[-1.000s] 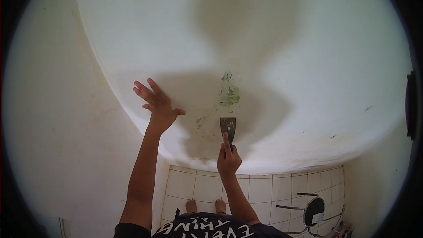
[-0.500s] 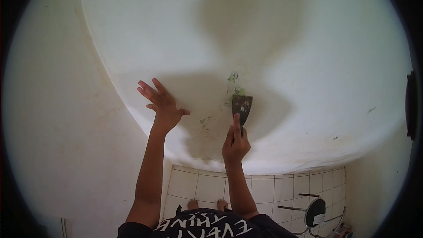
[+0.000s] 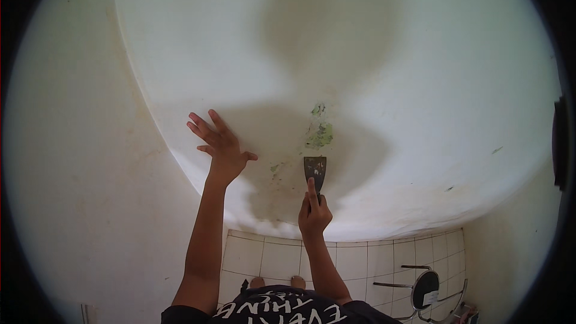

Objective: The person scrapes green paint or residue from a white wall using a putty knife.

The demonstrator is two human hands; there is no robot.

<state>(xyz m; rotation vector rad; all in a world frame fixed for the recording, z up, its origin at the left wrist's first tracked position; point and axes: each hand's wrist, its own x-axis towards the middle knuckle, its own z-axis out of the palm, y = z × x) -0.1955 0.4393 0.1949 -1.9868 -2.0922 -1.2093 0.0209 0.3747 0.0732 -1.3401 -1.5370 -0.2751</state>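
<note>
A putty knife with a broad dark blade, marked by pale specks, is in my right hand. The index finger lies along the blade's back and the other fingers wrap its handle. The blade points up at the white wall, just below a patch of peeled paint showing green. Whether its edge touches the wall I cannot tell. To the left, my left hand is spread against the wall with nothing in it. Smaller flaked spots lie between the two hands.
Another wall meets this one at a corner on the left. Below is a white tiled floor, with my feet near the wall. A chair with metal tubing and a dark round seat stands at the lower right. Shadows fall over the wall.
My right hand has drawn the putty knife down and slightly left, away from the peeled patch. More of the green area shows. My left hand stays nearly in place.
</note>
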